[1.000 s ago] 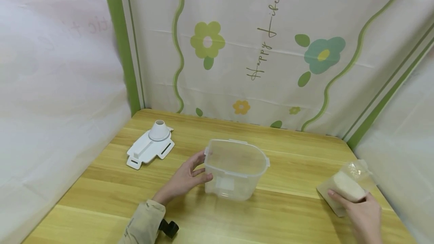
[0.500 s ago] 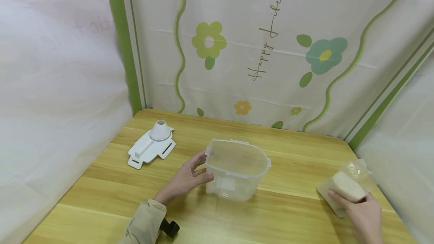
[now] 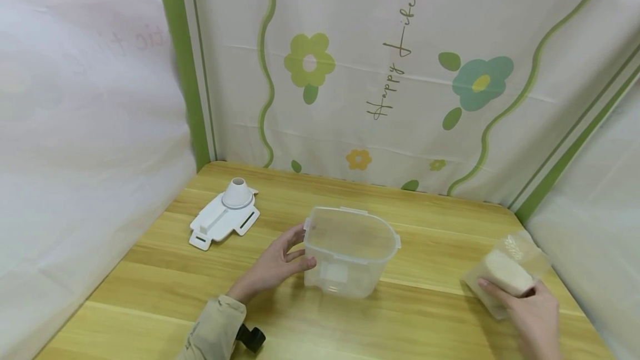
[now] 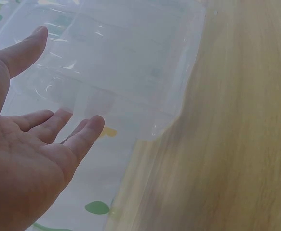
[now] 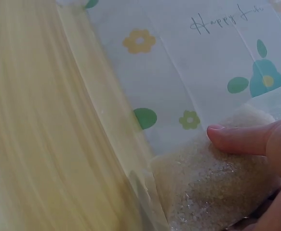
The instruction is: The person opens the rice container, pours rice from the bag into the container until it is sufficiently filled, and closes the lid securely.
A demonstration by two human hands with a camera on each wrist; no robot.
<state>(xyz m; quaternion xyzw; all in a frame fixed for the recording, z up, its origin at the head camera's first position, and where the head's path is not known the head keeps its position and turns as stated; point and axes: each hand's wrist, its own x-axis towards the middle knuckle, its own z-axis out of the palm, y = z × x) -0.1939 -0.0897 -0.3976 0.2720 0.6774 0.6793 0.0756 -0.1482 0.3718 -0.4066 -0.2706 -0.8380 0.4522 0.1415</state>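
Note:
A clear plastic container (image 3: 370,276), without a lid, stands upright in the middle of the wooden table. My left hand (image 3: 275,263) is at its left end, fingers and thumb spread loosely about the corner. In the left wrist view the fingers of that hand (image 4: 29,149) are relaxed beside the see-through wall; whether they touch it is hard to tell. On the right, my right hand (image 3: 535,315) grips a clear bag of rice (image 3: 507,274), thumb on top. Pale grains show through the bag (image 5: 203,185) in the right wrist view. Its underside is partly hidden by my hand.
A white lid (image 3: 217,221) with side clips and a cone-shaped cap (image 3: 237,194) lies at the back left of the table (image 3: 150,293). A flowered curtain (image 3: 340,121) hangs behind, and pale sheets close off both sides.
My right hand has shifted slightly to the left with the bag of rice in it. My left hand and the container stay as they were.

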